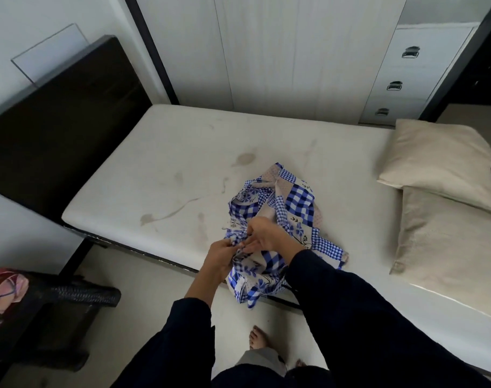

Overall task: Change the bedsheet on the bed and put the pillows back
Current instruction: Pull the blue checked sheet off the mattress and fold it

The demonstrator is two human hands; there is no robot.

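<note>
left hand (220, 257) and right hand (266, 236) pinch the bedsheet (292, 200) edge between them; it seems soft, light, best held by corners.

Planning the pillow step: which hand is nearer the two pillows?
Right. The right hand grips the bunched sheet, closer to the pillows; the left hand holds it farther away.

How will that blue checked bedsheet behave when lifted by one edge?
Likely floppy: the bedsheet lies crumpled in soft folds and droops over the mattress edge. Probably light, since the left hand and right hand hold it with fingers alone. It may unfurl and trail, not rise as one bundle.
</note>
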